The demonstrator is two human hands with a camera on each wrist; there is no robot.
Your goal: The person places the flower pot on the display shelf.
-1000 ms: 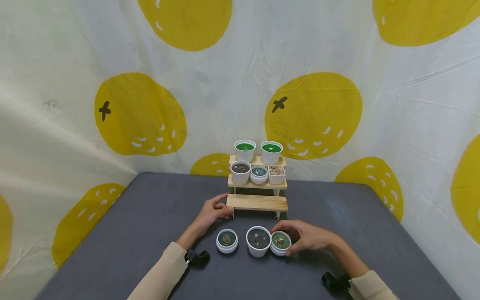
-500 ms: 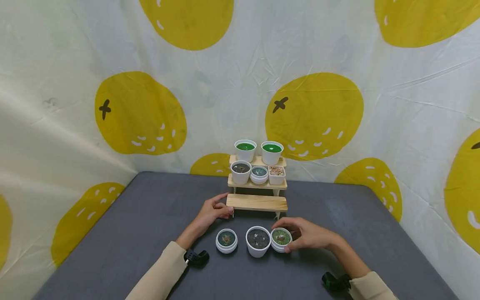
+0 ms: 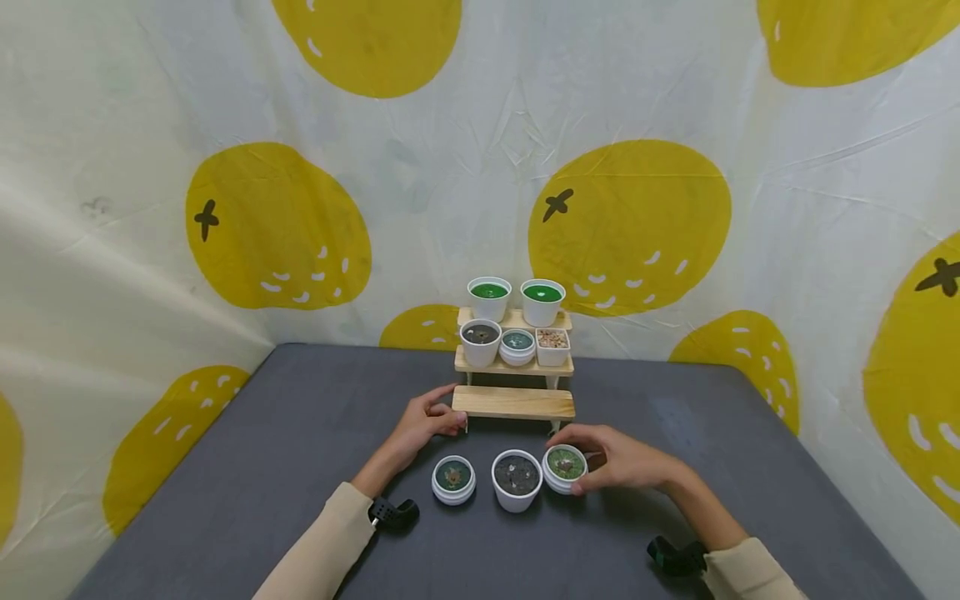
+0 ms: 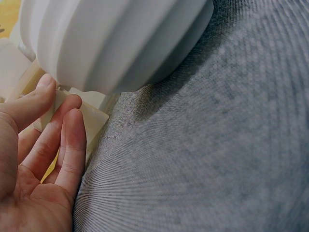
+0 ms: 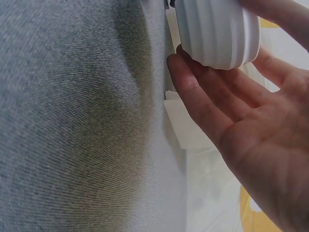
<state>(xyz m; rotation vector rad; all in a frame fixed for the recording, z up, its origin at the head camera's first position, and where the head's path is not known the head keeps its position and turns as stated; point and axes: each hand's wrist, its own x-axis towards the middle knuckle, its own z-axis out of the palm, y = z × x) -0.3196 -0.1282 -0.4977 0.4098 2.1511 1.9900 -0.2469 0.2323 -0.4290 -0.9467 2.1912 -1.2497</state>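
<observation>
In the head view my right hand (image 3: 626,458) grips a small round white pot (image 3: 565,467) with a speckled green top, thumb at the front and fingers behind. The ribbed wall of this pot (image 5: 217,34) shows in the right wrist view. My left hand (image 3: 420,423) holds the left end of a tiered wooden stand (image 3: 513,403) at its bare lowest step. Next to the held pot, a taller white cup (image 3: 516,487) with a dark grey filling stands on the table. Further left is a low white pot (image 3: 453,492) with a dark green top.
On the middle step stand a dark-filled cup (image 3: 481,354), a low blue-green-topped pot (image 3: 517,357) and a square cup (image 3: 552,354) of beige bits. Two green-filled cups (image 3: 490,310) sit on the top step. A fruit-print cloth (image 3: 435,208) hangs behind the grey table (image 3: 315,433).
My right hand has moved the green-topped pot slightly away from me, toward the stand, and tilted it a little. The left hand stays at the stand's end.
</observation>
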